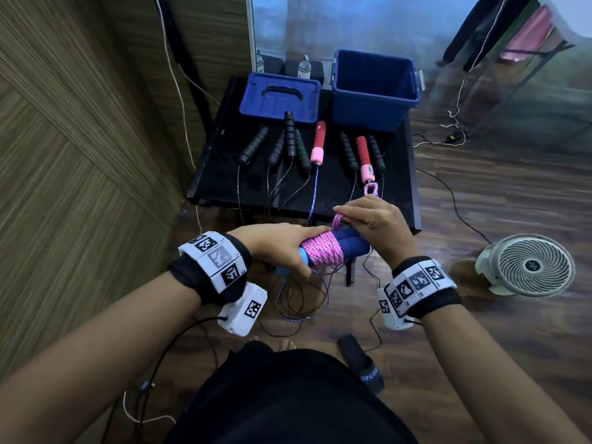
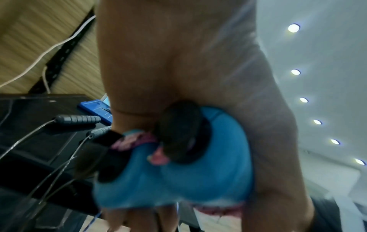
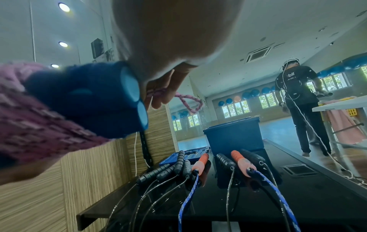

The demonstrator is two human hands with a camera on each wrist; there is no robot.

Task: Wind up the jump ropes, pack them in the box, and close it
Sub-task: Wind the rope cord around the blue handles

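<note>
My left hand (image 1: 282, 248) grips a pair of blue jump-rope handles (image 1: 350, 243) with pink rope (image 1: 322, 253) wound round them, held in front of the table's near edge. My right hand (image 1: 368, 219) pinches a small loop of the pink rope (image 3: 190, 100) above the bundle's right end. In the left wrist view the light-blue handle ends (image 2: 198, 164) fill the palm. The open blue box (image 1: 374, 88) stands at the table's back right, its lid (image 1: 280, 97) lying flat to the left.
Several black-handled ropes (image 1: 290, 139) and red-and-pink handles (image 1: 318, 142) with a blue cord lie on the black table (image 1: 397, 193), their cords hanging off the front. A white fan (image 1: 528, 265) stands on the floor at right. Another person (image 3: 301, 100) stands far off.
</note>
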